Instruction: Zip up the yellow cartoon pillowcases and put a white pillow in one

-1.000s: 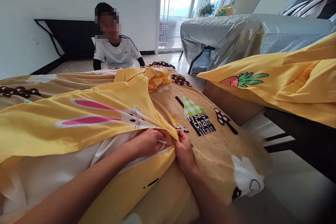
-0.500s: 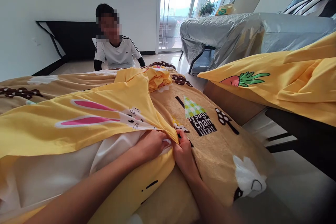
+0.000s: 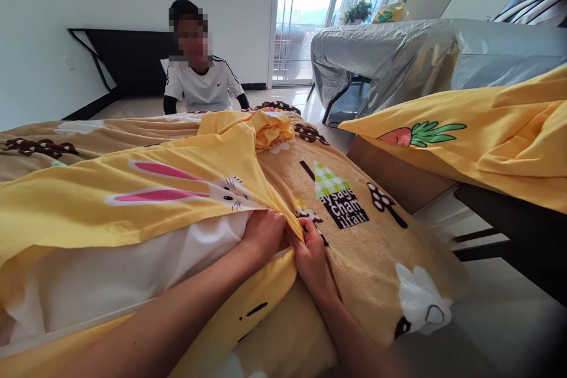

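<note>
A yellow duvet cover (image 3: pixel 133 201) with a pink-eared rabbit print lies over a tan fleece blanket (image 3: pixel 354 236). A white quilt (image 3: pixel 110 271) shows inside the cover's open edge. My left hand (image 3: pixel 264 233) is closed at the corner of that opening, fingers pinched on the cover's edge. My right hand (image 3: pixel 312 257) sits right beside it, fingers curled on the same yellow corner where it meets the blanket.
A person in a white T-shirt (image 3: pixel 201 85) sits at the far side of the bedding. At the right, a yellow carrot-print cloth (image 3: pixel 487 136) lies over dark furniture. A table under silver plastic sheeting (image 3: pixel 420 53) stands behind, near glass doors.
Both hands stay at the cover's corner. My left hand has closed tighter and slid slightly up toward the right hand. The view has shifted a little.
</note>
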`<state>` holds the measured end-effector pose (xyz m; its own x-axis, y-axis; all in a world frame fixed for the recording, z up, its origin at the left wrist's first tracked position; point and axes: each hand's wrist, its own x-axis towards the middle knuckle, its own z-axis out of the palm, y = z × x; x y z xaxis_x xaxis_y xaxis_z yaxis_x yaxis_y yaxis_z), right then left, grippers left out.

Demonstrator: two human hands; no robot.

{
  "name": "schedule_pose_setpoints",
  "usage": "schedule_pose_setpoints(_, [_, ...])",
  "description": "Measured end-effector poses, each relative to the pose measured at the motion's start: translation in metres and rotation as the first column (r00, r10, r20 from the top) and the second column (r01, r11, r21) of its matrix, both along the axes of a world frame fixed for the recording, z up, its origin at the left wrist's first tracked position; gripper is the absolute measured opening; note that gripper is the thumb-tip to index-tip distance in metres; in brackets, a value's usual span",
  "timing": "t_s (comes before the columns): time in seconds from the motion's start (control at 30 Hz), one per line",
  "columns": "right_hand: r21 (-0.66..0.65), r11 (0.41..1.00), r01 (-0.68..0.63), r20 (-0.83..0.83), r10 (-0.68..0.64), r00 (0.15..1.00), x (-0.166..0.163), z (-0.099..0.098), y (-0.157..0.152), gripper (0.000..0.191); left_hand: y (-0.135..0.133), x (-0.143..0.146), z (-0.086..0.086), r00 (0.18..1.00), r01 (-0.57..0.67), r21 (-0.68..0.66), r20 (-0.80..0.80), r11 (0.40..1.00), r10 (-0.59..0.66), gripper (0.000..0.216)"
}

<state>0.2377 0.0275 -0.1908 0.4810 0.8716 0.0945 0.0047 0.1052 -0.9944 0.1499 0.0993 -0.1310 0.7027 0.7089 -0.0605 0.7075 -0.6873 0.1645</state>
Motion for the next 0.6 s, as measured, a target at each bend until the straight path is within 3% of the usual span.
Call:
schedule_pose_setpoints(0.23, [0.037,0.999,0.020,0.036,-0.021,0.999,0.000,0.000,0.000,0.019,0.000,-0.012,-0.006,0.984,0.043,-0.031,0.176,0.999,-0.037,0.027])
schedule_pose_setpoints(0.43, [0.046,0.996,-0.074,0.158,0.066,0.985,0.000,0.000,-0.003,0.018,0.001,-0.005,-0.006,0.996,0.037,0.034,0.077,0.999,-0.039,0.016])
schedule_pose_setpoints(0.6, [0.045,0.999,0.029,0.381,-0.044,0.923,0.003,-0.002,-0.003,0.013,0.003,-0.007,-0.013,0.993,0.054,0.074,0.104,0.996,-0.062,0.022])
